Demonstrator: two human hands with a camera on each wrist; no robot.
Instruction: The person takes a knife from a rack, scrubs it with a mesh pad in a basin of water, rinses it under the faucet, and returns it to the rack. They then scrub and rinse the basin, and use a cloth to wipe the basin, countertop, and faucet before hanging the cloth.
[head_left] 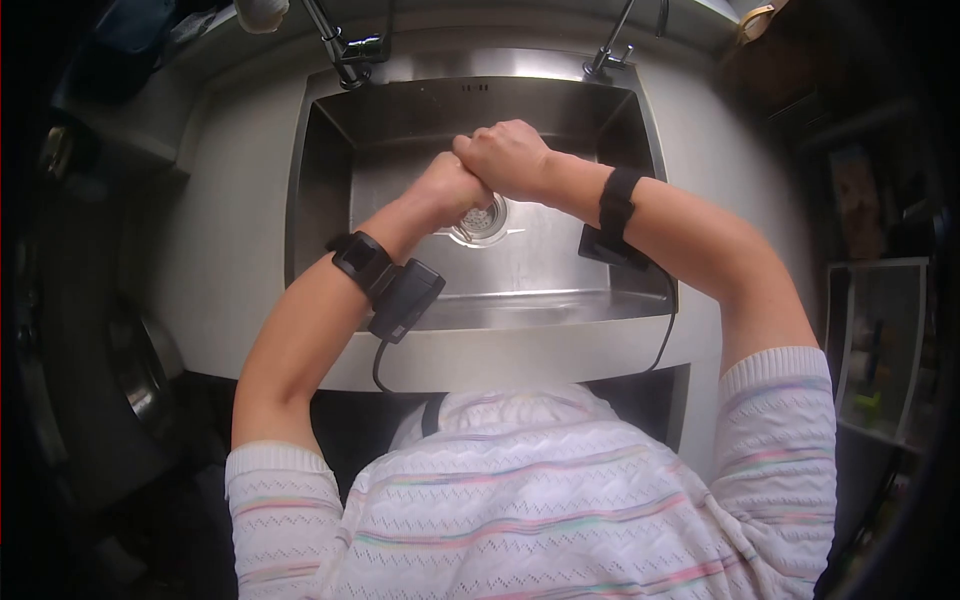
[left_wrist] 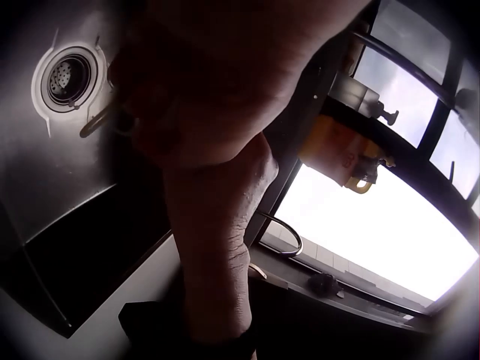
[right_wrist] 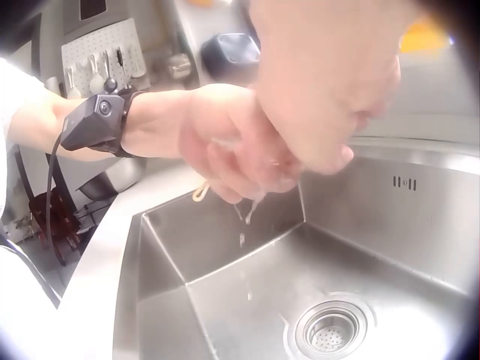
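Over the sink [head_left: 420, 290], my left hand [head_left: 452, 187] and right hand [head_left: 505, 158] press together, fingers curled tightly. A thin, pale loop [right_wrist: 200, 192] pokes out below the left fist in the right wrist view; it looks darker in the left wrist view. The fists hide the rest of the wet item it belongs to, and I cannot tell its kind. Water [right_wrist: 242, 240] drips from under the left fingers into the basin. Below the hands lies the round drain with its strainer [right_wrist: 328, 332].
Two taps, a left tap [head_left: 345, 65] and a right tap [head_left: 605, 60], stand behind the basin. Pale countertop [head_left: 220, 210] surrounds it. A yellow bottle [left_wrist: 337, 150] and a clear pump bottle [left_wrist: 356, 96] are by the window. Utensils hang on a white pegboard [right_wrist: 105, 52].
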